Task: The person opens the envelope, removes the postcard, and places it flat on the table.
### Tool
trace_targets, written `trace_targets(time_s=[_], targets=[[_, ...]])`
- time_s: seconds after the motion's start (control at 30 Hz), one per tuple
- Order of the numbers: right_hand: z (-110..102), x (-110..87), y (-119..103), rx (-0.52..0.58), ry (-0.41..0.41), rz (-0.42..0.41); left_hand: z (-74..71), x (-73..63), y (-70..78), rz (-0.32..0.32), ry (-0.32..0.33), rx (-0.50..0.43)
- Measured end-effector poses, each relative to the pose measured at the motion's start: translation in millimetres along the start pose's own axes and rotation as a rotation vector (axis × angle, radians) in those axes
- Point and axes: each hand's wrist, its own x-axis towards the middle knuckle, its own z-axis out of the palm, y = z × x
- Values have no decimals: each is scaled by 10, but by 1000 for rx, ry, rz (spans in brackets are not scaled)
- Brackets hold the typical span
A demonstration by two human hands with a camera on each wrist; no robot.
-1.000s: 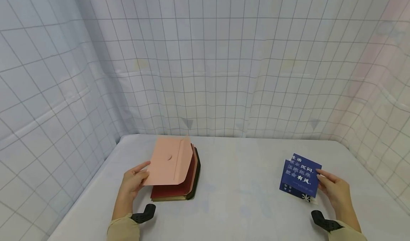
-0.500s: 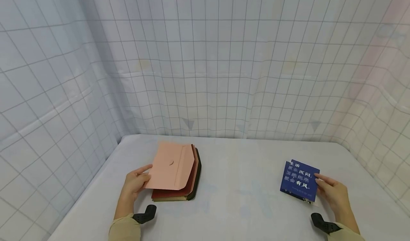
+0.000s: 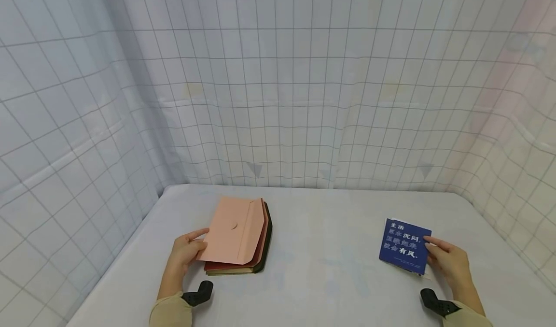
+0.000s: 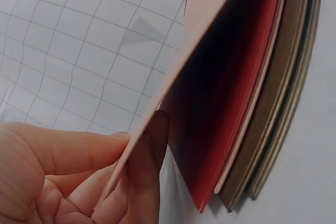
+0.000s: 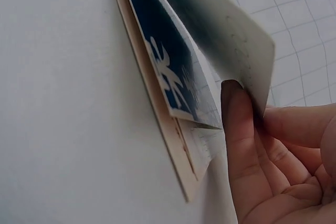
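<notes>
A pink envelope (image 3: 230,230) with a folded flap is pinched at its left edge between the thumb and fingers of my left hand (image 3: 184,250). It slants over a stack of envelopes, with a red envelope (image 4: 247,103) on top and pink and brown ones (image 4: 273,95) below. On the right, my right hand (image 3: 451,265) pinches the right edge of a dark blue card (image 3: 405,246) printed with white characters. The right wrist view shows this card tilted above another blue card (image 5: 163,56) with a white pattern. Under that lies a beige card (image 5: 184,184).
A white cloth covers the table (image 3: 321,269). Behind it and along both sides hangs a white curtain (image 3: 295,100) with a grid of dark lines. Each wrist wears a black strap mount (image 3: 198,293).
My left hand has lowered the pink envelope closer to the stack and slightly rightward. My right hand has brought the blue card down and left, so it now covers most of the cards beneath.
</notes>
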Motion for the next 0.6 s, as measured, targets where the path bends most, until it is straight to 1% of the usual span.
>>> trace_targets(time_s=[0.07,0.17,0.33,0.5,0.6], targets=[[12,1,4,-46,12,-11,4,-10,4,5,11,17],[22,-4,7,-102,15,-38,14,-20,12,22,44,64],[21,-23,-5,-151,14,-67,32,-25,30,52,98,179],[35,-74,-48,-201,66,-91,34,-41,71,81,137,313],[43,-110,-77,-223,105,-108,31,-60,118,95,145,385]])
